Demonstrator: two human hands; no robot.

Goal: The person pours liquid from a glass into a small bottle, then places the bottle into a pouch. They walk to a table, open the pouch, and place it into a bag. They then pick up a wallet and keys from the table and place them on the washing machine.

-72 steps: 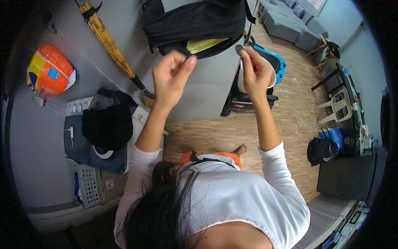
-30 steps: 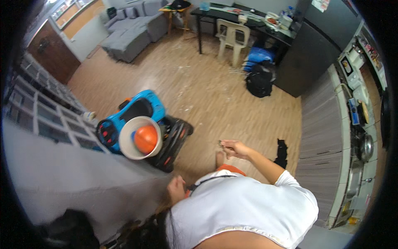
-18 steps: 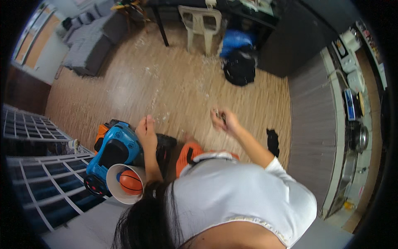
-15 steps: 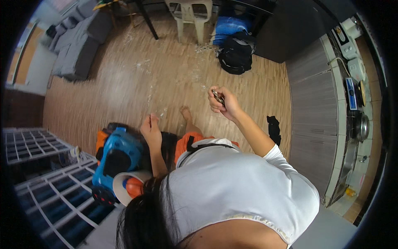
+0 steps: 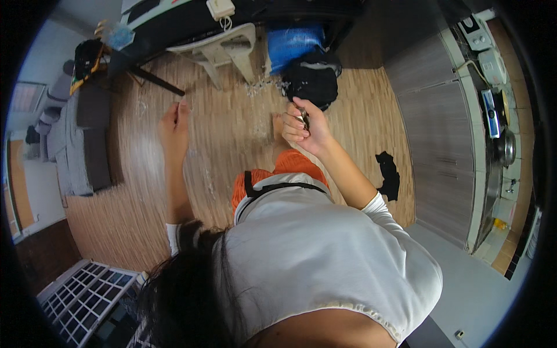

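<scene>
My right hand [image 5: 313,130] is out ahead of my waist, its fingers curled round a small, shiny, dark metallic thing [image 5: 303,118]. Most of that thing is hidden by the fingers, so its kind does not show. On the other side, my left hand [image 5: 174,129] reaches forward above the wooden floor with thumb and fingers drawn together. Whether anything sits in that pinch is too small to see. Beyond my right hand a black backpack [image 5: 313,81] rests on the floor against a blue-and-white sack [image 5: 293,46].
A pale plastic chair [image 5: 223,55] stands by a dark table [image 5: 174,32] ahead. White scraps [image 5: 264,87] litter the floor [image 5: 232,127]. Left are a grey sofa [image 5: 87,145] and white grille [image 5: 87,301]; right, a black cloth [image 5: 389,176] lies near grey cabinets [image 5: 438,145].
I have moved forward and turned, so the table and chair are nearer. My left arm has stretched out ahead. The blue toy car and the white cone-shaped thing beside it have left the view.
</scene>
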